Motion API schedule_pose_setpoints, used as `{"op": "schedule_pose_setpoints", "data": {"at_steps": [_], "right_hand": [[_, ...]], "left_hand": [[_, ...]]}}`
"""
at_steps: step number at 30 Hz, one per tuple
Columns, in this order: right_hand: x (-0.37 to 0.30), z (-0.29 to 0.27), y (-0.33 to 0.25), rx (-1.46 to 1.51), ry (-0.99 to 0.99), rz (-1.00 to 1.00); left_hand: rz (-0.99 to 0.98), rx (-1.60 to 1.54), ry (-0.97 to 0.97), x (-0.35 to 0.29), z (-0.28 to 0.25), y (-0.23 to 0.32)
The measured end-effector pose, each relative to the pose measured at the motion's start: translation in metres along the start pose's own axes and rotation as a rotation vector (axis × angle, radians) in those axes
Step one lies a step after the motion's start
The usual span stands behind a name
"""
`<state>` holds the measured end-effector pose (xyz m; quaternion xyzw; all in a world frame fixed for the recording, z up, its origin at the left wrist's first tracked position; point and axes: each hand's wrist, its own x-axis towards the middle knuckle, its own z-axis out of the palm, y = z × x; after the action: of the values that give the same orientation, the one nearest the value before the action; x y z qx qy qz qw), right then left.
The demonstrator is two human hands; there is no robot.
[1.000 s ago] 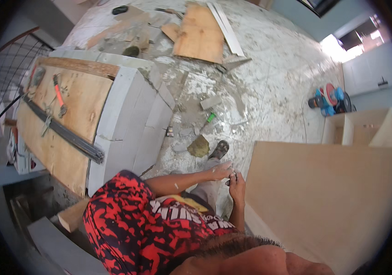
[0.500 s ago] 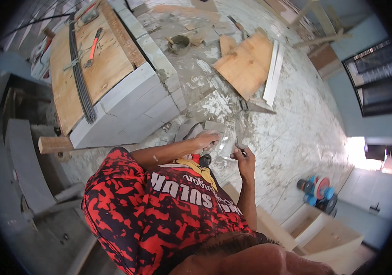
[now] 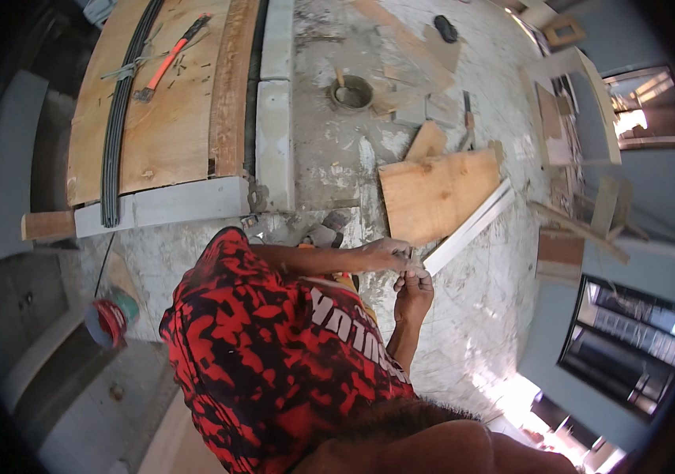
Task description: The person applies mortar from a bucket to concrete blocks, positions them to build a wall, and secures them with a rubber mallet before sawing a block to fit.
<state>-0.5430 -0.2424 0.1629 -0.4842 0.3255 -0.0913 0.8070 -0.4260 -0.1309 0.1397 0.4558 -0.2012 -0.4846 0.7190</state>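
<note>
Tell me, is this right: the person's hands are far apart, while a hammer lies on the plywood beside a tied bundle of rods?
Not quite: the head view shows the left hand and right hand close together. The hammer does lie on the plywood beside the tied bundle of rods.

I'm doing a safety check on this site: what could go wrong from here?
The left hand and right hand are bare, so a rough edge could scratch them. The loose plywood sheet and white strip on the floor might trip someone. The bucket stands out in the open and could be kicked over.
</note>
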Motion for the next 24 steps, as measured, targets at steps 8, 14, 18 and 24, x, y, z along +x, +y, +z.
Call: {"op": "schedule_pose_setpoints", "data": {"at_steps": [8,14,18,24], "right_hand": [[0.152,0.106,-0.05,-0.092,-0.443,0.256],[0.239,0.21,-0.062,-0.538,-0.875,0.32],[0.311,0.268,-0.044,-0.764,-1.174,0.149],[0.431,0.376,-0.039,-1.051,-1.413,-0.245]], "left_hand": [[0.011,-0.247,0.43,0.04,-0.086,0.092],[0.068,-0.139,1.153,0.019,-0.151,0.144],[0.304,-0.477,1.43,-0.014,-0.187,0.161],[0.745,-0.658,1.568,-0.03,-0.233,0.21]]}}
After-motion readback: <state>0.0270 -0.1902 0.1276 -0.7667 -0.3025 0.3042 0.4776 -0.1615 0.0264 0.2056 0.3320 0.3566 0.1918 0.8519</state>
